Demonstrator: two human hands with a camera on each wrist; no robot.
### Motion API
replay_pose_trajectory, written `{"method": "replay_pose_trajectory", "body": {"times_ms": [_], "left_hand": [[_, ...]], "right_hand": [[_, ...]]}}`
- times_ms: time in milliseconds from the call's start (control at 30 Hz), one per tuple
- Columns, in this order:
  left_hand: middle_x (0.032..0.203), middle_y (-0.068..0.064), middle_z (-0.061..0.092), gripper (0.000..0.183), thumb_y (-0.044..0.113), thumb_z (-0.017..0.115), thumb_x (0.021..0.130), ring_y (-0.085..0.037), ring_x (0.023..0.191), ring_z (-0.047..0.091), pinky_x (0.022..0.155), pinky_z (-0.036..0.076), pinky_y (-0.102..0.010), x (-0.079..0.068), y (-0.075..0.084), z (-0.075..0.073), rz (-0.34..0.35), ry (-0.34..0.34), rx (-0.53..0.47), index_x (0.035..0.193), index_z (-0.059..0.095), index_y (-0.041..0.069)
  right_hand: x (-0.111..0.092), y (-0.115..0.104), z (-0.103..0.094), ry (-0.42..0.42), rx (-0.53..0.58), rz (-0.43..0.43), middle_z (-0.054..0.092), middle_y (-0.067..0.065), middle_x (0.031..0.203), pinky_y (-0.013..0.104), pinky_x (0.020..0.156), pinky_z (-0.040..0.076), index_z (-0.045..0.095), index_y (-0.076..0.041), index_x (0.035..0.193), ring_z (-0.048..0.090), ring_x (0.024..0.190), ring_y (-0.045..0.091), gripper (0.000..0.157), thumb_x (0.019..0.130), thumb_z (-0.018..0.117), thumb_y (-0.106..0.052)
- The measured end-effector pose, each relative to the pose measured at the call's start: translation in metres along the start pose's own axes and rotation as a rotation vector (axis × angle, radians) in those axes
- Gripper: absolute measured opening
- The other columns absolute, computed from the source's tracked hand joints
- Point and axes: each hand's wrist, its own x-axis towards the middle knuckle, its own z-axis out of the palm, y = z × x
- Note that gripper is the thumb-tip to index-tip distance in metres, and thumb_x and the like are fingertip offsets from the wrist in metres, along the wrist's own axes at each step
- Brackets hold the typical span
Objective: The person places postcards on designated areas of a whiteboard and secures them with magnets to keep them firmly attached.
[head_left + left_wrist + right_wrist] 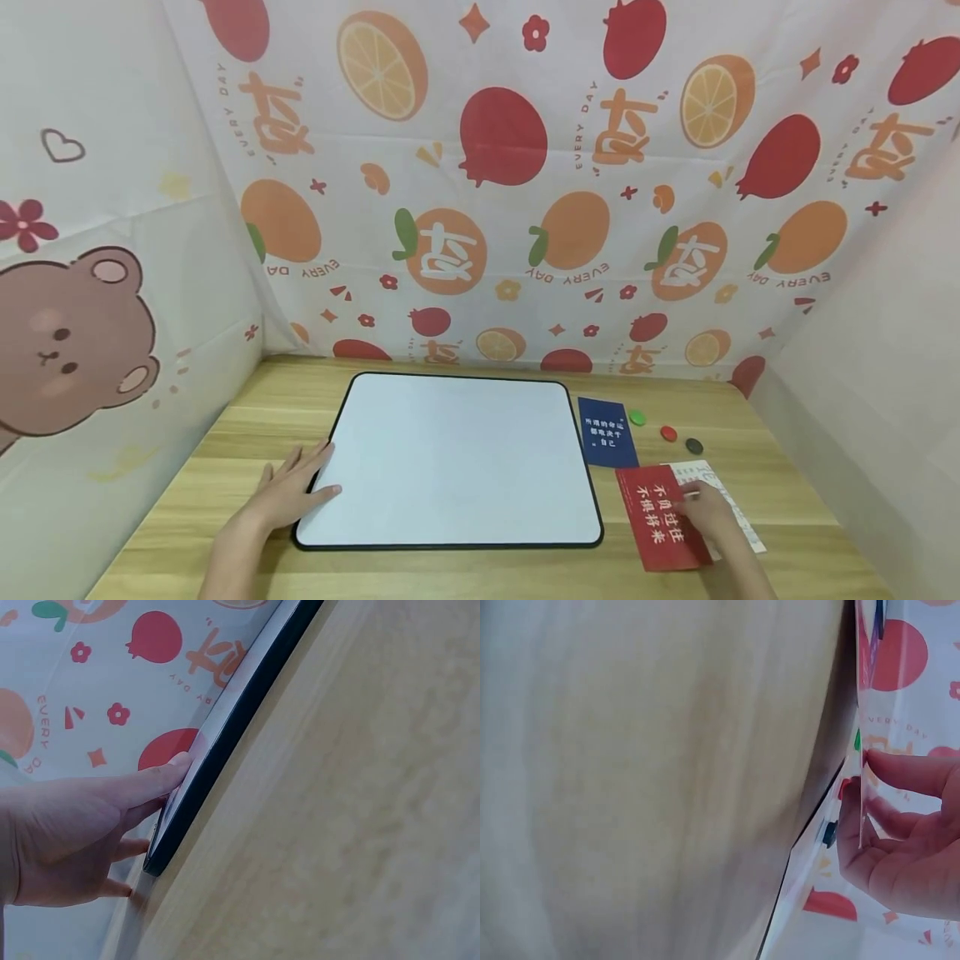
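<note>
1. Pinching a red card [651, 527] with the right hand [707, 512], thumb and fingers clamped on its right side; seen nearly edge-on from the right wrist, print unreadable there.
2. Resting the left hand [288, 492] at the left edge of a whiteboard [457, 462], fingers apart, thumb on its white surface; unclear whether any fingertip reaches underneath.
3. Largely hidden behind the red card and right hand, as to a white card [693, 470]; partly printed, too small to read.
4. Farther off, showing a blue card [609, 446] just beside the whiteboard, near a green disc [637, 417], red disc [668, 433] and dark disc [694, 447].
5. Beyond the table [255, 417], cropping a fruit-patterned cloth [510, 250] at the top.
</note>
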Motion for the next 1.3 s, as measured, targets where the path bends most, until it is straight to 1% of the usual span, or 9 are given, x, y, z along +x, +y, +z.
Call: {"method": "replay_pose_trajectory", "body": {"times_ms": [133, 267, 367, 567, 733, 900, 1033, 1300], "left_hand": [[0.143, -0.025, 0.026, 0.077, 0.046, 0.059, 0.085, -0.055, 0.126, 0.012, 0.088, 0.001, -0.075, 0.001, 0.0, 0.0, 0.006, 0.001, 0.009, 0.137, 0.035, -0.005], [0.143, -0.025, 0.027, 0.077, 0.046, 0.059, 0.085, -0.055, 0.126, 0.012, 0.088, 0.002, -0.075, 0.002, 0.0, 0.0, 0.008, -0.001, 0.009, 0.137, 0.036, -0.006], [0.143, -0.025, 0.027, 0.077, 0.046, 0.059, 0.085, -0.055, 0.126, 0.012, 0.088, 0.001, -0.075, 0.002, 0.0, -0.001, 0.004, -0.006, 0.003, 0.137, 0.035, -0.005], [0.142, -0.024, 0.028, 0.077, 0.046, 0.06, 0.085, -0.055, 0.125, 0.013, 0.088, 0.002, -0.075, 0.003, 0.001, 0.0, 0.004, -0.002, 0.002, 0.137, 0.036, -0.005], [0.142, -0.025, 0.028, 0.079, 0.047, 0.06, 0.084, -0.054, 0.126, 0.012, 0.089, 0.001, -0.075, 0.004, 0.0, -0.001, -0.011, -0.012, -0.003, 0.137, 0.036, -0.005], [0.143, -0.025, 0.027, 0.079, 0.047, 0.061, 0.084, -0.055, 0.126, 0.012, 0.089, 0.001, -0.074, 0.003, 0.001, -0.004, -0.016, -0.019, -0.012, 0.137, 0.035, -0.005], [0.143, -0.025, 0.027, 0.079, 0.047, 0.061, 0.084, -0.055, 0.126, 0.012, 0.089, 0.002, -0.074, 0.002, 0.002, -0.004, -0.019, -0.025, -0.011, 0.137, 0.035, -0.005], [0.142, -0.026, 0.027, 0.079, 0.047, 0.061, 0.083, -0.055, 0.126, 0.012, 0.09, 0.001, -0.074, -0.001, 0.004, -0.001, -0.024, -0.015, -0.012, 0.137, 0.036, -0.006]], "right_hand": [[0.001, 0.006, -0.002, -0.012, 0.121, 0.007, 0.057, 0.023, 0.092, 0.041, 0.067, 0.05, 0.045, 0.019, 0.113, 0.058, 0.078, 0.028, 0.038, 0.083, 0.051, -0.003], [0.002, 0.01, -0.004, -0.038, 0.198, 0.038, 0.058, 0.018, 0.088, 0.037, 0.065, 0.052, 0.042, 0.02, 0.115, 0.058, 0.075, 0.024, 0.038, 0.086, 0.045, -0.003], [0.003, 0.011, -0.005, -0.056, 0.244, 0.047, 0.059, 0.016, 0.086, 0.037, 0.065, 0.052, 0.041, 0.022, 0.116, 0.059, 0.073, 0.022, 0.038, 0.087, 0.044, -0.002], [0.002, 0.014, -0.009, -0.048, 0.319, 0.054, 0.061, 0.011, 0.081, 0.036, 0.063, 0.053, 0.04, 0.022, 0.117, 0.06, 0.072, 0.021, 0.038, 0.088, 0.043, -0.002], [0.001, 0.016, -0.01, -0.052, 0.355, 0.075, 0.062, 0.012, 0.085, 0.037, 0.066, 0.053, 0.037, 0.022, 0.121, 0.061, 0.075, 0.021, 0.04, 0.089, 0.042, -0.002], [-0.001, 0.016, -0.011, -0.055, 0.365, 0.101, 0.061, 0.017, 0.093, 0.039, 0.069, 0.052, 0.036, 0.019, 0.125, 0.061, 0.079, 0.022, 0.042, 0.09, 0.042, -0.004], [-0.005, 0.014, -0.011, -0.043, 0.376, 0.091, 0.06, 0.021, 0.097, 0.039, 0.069, 0.052, 0.035, 0.018, 0.127, 0.061, 0.082, 0.023, 0.043, 0.091, 0.041, -0.004], [-0.011, 0.006, -0.011, -0.026, 0.397, 0.078, 0.059, 0.02, 0.098, 0.039, 0.069, 0.051, 0.036, 0.017, 0.127, 0.06, 0.081, 0.021, 0.042, 0.092, 0.042, -0.006]]}}
